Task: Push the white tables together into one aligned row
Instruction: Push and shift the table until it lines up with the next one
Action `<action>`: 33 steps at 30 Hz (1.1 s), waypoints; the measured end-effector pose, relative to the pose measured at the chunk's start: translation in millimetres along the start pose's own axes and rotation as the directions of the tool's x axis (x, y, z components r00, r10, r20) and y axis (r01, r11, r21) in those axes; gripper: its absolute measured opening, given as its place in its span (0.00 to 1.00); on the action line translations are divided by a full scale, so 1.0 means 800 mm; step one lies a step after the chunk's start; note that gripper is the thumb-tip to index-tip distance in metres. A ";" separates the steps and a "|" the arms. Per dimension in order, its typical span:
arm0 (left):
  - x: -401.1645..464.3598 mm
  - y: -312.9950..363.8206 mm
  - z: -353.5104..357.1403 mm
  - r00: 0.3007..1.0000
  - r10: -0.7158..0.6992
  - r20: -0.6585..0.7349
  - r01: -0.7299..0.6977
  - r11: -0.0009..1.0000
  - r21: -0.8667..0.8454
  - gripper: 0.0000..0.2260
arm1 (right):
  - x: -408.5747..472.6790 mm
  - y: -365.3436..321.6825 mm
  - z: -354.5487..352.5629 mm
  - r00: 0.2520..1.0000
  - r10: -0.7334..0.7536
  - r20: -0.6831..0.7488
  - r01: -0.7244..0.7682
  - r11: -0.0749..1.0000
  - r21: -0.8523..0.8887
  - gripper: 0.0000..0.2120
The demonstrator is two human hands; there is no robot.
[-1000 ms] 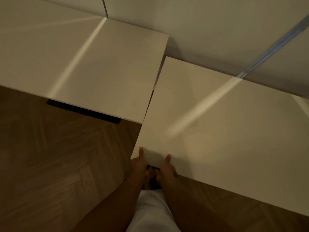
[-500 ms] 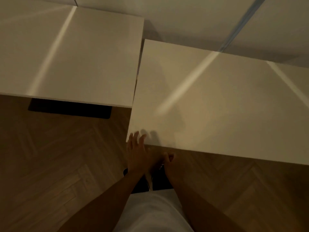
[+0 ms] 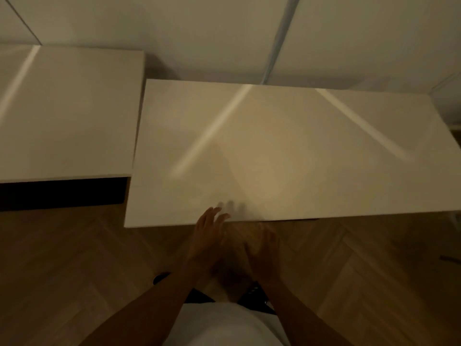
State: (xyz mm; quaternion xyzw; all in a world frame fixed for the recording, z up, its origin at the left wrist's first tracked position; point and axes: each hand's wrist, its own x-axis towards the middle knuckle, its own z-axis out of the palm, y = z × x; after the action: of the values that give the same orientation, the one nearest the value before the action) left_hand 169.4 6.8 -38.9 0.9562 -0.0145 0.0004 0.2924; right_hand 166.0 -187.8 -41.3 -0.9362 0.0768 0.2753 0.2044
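Observation:
Two white tables stand side by side against the wall. The right table (image 3: pixel 287 151) fills the middle and right; its front edge lies nearer to me than that of the left table (image 3: pixel 67 113), and its back edge sits further from the wall. A thin gap runs between them. My left hand (image 3: pixel 207 233) hovers at the right table's front edge with fingers spread, fingertips just over the top. My right hand (image 3: pixel 264 250), blurred, hangs loose just below that edge over the floor. Neither hand holds anything.
A pale wall (image 3: pixel 199 28) with a vertical metal strip (image 3: pixel 279 38) runs behind the tables. Herringbone wood floor (image 3: pixel 74 270) lies in front. A dark base (image 3: pixel 62 193) shows under the left table. My dark shoes (image 3: pixel 252 295) are below my hands.
Both hands have let go of the right table's front left corner and now sit further right along its front edge. The right table has swung to lie almost parallel with the left one.

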 end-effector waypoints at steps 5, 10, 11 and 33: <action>0.045 0.107 0.047 0.994 -0.037 0.100 0.039 0.999 -0.018 0.27 | 0.006 0.076 -0.090 0.956 -0.145 -0.254 0.169 0.983 0.077 0.43; 0.076 0.197 0.085 0.984 -0.022 0.179 0.026 0.999 -0.019 0.30 | 0.033 0.159 -0.154 0.953 -0.160 -0.256 0.182 0.981 0.065 0.44; 0.079 0.212 0.091 0.984 -0.011 0.180 0.014 1.000 -0.019 0.29 | 0.038 0.169 -0.166 0.956 -0.152 -0.253 0.178 0.980 0.084 0.45; 0.198 0.266 0.203 0.939 0.091 0.333 -0.167 0.964 0.208 0.49 | 0.153 0.250 -0.228 0.931 -0.296 -0.213 0.238 0.936 -0.260 0.51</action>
State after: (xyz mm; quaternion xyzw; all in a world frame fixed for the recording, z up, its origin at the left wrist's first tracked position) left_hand 320.7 -264.4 -53.1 0.9681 -0.1248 -0.1337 0.1714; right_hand 305.7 -449.7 -36.8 -0.9822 -0.0593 0.1325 0.1191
